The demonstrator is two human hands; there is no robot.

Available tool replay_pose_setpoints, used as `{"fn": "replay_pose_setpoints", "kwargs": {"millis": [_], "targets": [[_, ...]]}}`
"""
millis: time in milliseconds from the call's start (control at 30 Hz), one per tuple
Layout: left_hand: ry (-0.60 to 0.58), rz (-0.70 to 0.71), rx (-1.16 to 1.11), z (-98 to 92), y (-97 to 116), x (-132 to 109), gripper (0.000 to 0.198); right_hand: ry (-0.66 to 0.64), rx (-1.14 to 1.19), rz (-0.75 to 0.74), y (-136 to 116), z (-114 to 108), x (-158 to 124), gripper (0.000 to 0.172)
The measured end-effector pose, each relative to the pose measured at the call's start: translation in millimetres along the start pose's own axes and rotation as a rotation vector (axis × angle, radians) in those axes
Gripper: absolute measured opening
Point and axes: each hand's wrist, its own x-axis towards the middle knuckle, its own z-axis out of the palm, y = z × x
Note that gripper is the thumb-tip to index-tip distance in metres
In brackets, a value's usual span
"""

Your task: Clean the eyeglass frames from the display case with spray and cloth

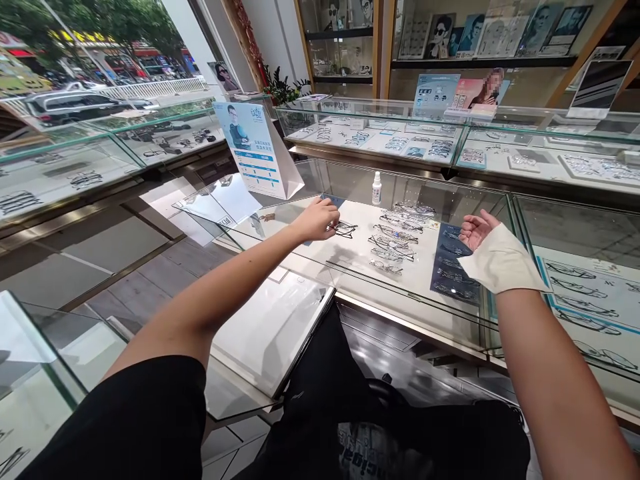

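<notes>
My left hand [318, 220] reaches over the glass display counter [350, 273], fingers closed on one side of a pair of dark-rimmed eyeglasses [346, 229]. Whether these glasses rest on the glass or hang just above it, I cannot tell. Raised over the counter's right part, my right hand [479, 231] has its fingers curled and a cream cloth [505, 260] draped over its palm and wrist. Between the hands, several pairs of eyeglasses [395, 240] form a column. A small white spray bottle [377, 189] stands upright behind them.
A tent-shaped sign [250, 150] stands at the counter's back left. A dark blue tray [453, 267] of glasses lies below my right hand. More glass showcases [370, 137] line the back, with another showcase [590, 287] at right. A white-topped panel [270, 333] is nearer me.
</notes>
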Motion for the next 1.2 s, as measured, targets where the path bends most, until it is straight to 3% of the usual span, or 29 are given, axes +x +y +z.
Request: {"fn": "replay_pose_setpoints", "kwargs": {"millis": [167,333,633,800,867,933,967,1033,1133,1200], "targets": [[-0.016,-0.001,0.015,7.1,-1,-2,0.004,-0.013,0.0,0.006,0,1,1,0.032],[-0.021,-0.005,0.016,5.8,-1,-6,0.005,-0.023,-0.034,-0.004,1,-2,3,0.023],[-0.023,-0.046,-0.003,0.9,1,-17,0.011,-0.005,-0.073,-0.022,1,-3,4,0.024],[0.036,-0.087,-0.056,-17.4,7,-22,0.012,-0.002,-0.067,-0.038,1,0,0,0.023],[0.108,-0.136,-0.209,-35.8,28,-28,0.01,-0.004,-0.067,-0.038,1,0,-1,0.023],[0.14,-0.143,-0.514,-55.3,64,-41,0.018,-0.003,-0.066,-0.045,1,-1,-1,0.023],[0.08,-0.098,-0.69,-62.4,87,-51,0.019,-0.002,-0.065,-0.048,1,-1,-1,0.023],[-0.175,0.074,-0.983,-64.8,133,-74,0.018,0.002,-0.064,-0.053,1,-3,0,0.023],[-0.493,0.329,-1.193,-31.2,180,-112,0.014,0.004,-0.068,-0.059,1,-7,1,0.024],[-0.556,0.329,-1.228,8.5,182,-131,0.016,-0.008,-0.076,-0.06,0,-11,3,0.025]]}}
